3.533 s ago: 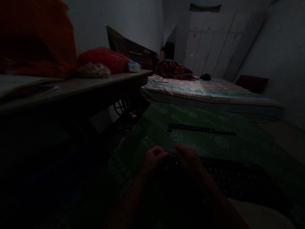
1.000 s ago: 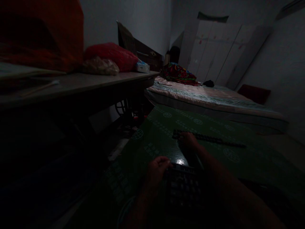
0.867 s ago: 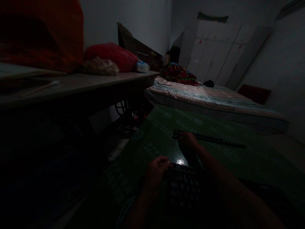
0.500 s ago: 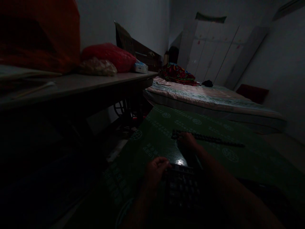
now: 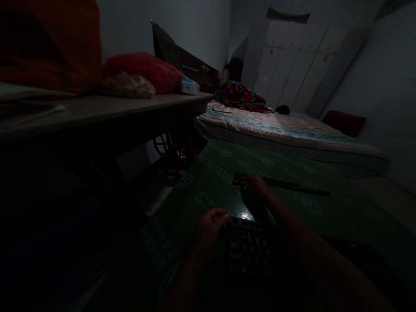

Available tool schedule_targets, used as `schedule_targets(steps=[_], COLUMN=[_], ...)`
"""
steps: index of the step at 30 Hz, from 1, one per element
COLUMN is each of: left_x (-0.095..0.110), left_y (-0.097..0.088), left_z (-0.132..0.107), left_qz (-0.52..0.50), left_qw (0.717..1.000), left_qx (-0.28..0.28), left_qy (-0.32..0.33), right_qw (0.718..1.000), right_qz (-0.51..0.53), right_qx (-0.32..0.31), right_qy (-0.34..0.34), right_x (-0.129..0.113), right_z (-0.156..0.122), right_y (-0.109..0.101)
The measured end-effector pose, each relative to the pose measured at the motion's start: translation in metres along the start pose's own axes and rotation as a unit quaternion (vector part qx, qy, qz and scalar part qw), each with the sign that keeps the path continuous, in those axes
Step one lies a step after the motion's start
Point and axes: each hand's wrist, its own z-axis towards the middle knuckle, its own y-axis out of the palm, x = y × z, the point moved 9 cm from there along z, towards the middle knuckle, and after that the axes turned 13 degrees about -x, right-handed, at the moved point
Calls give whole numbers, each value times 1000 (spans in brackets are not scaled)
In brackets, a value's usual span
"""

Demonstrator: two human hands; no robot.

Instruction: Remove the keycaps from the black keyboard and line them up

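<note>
The room is very dark. My left hand (image 5: 210,226) is closed on the left edge of a black keyboard (image 5: 248,251) that lies near me on a green printed mat (image 5: 214,173). My right hand (image 5: 255,187) is stretched forward with its fingers closed at the left end of a long row of small black pieces (image 5: 286,185) laid across the mat. What those fingers pinch is too dark and small to make out.
A low table (image 5: 130,108) on the left carries a red bag (image 5: 146,73), a pale bag and a small box. A mattress (image 5: 286,130) with bright bedding lies behind the mat. White cupboards stand at the back wall.
Earlier both hands were together over the keyboard. My right hand then reached out to the row of pieces and has stayed there, while the left hand keeps its hold on the keyboard.
</note>
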Motion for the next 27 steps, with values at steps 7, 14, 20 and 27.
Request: schedule_targets(steps=[7, 14, 20, 27], left_x=[7, 33, 32, 20], left_y=[2, 33, 52, 66], left_z=[-2, -12, -17, -14], left_qz=[41, 238, 365, 417], left_qw=[999, 960, 904, 879], left_qx=[5, -68, -130, -166], left_qy=[23, 128, 178, 164], right_qw=[980, 947, 935, 938], right_qz=[184, 297, 351, 326], right_qx=[65, 126, -32, -69], right_qy=[-38, 5, -41, -95], right_x=[-16, -5, -25, -42], right_z=[-66, -169, -179, -179], right_y=[-44, -54, -25, -10])
